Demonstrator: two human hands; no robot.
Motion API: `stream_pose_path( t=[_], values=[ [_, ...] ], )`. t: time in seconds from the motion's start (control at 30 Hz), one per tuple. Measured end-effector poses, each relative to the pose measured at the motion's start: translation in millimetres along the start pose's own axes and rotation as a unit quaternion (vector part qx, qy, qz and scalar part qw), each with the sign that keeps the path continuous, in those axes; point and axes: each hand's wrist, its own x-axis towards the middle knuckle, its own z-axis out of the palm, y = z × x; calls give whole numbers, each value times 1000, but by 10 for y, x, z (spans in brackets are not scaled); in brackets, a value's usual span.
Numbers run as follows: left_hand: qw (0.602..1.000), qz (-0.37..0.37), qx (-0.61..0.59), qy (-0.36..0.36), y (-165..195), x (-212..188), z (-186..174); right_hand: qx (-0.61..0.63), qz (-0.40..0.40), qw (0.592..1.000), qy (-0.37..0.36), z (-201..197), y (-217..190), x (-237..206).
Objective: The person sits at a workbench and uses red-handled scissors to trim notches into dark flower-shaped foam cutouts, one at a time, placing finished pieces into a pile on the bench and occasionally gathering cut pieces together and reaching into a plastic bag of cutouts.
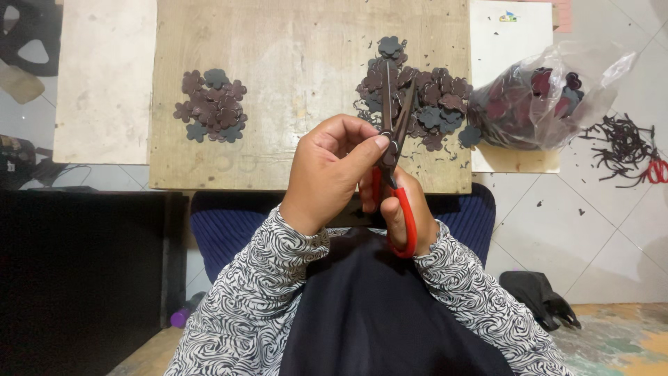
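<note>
While the wooden board (299,83) fills the upper middle of the view, both hands meet just in front of its near edge, above the person's lap. On the board lie two heaps of dark flower-shaped cutouts: a larger pile (417,97) right behind the hands and a smaller pile (212,104) well apart to the left. A clear plastic bag (550,94) stuffed with more dark pieces rests at the board's right end, partly on a white sheet (511,42). Dark trimmings (619,150) are strewn over the tiled floor beyond it, with a second red-handled tool (657,169) beside them. The red-handled scissors (395,163) stand nearly upright, blades parted in a narrow V in front of the larger pile. The right hand (400,209) is closed through the red loops. The left hand (327,170) curls loosely, thumb pressed at the pivot; whether it pinches a cutout there cannot be told.
</note>
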Motion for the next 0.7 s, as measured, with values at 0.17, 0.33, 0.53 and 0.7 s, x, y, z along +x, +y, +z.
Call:
stream_pose_path(
  t=[0.17,0.33,0.53,0.7],
  values=[
    [1000,16,-10,-7,-52,49,-12,-29,-7,1000,-8,-53,-44,11],
    [1000,29,1,-3,-91,67,-67,-9,0,1000,-11,-43,-34,24],
    [999,50,5,-11,-61,50,-127,34,35,999,-22,-40,1,-5],
    [999,30,5,-14,-13,55,-134,64,54,996,-3,-51,89,-36]
  ],
)
